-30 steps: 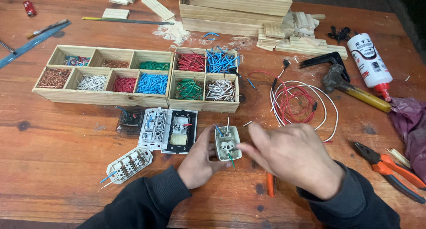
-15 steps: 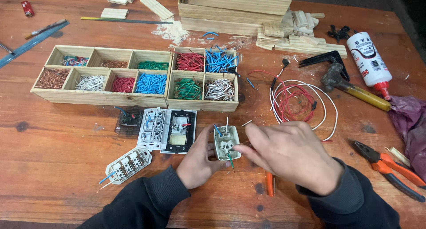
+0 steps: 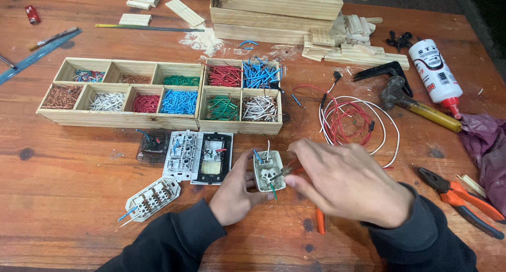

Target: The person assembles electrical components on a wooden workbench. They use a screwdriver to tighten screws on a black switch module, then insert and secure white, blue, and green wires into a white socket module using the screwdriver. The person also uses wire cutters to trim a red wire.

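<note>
The left hand (image 3: 234,195) is holding a small white plastic switch module (image 3: 269,172) in a closed grip, just below the wooden compartment tray (image 3: 240,127). The right hand (image 3: 350,182) is pinching a thin tool into it above the bench (image 3: 63,161).

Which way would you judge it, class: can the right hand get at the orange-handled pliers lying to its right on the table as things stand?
Probably yes: the pliers lie in the open beside the right hand, though its fingers first must release the small tool.
</note>
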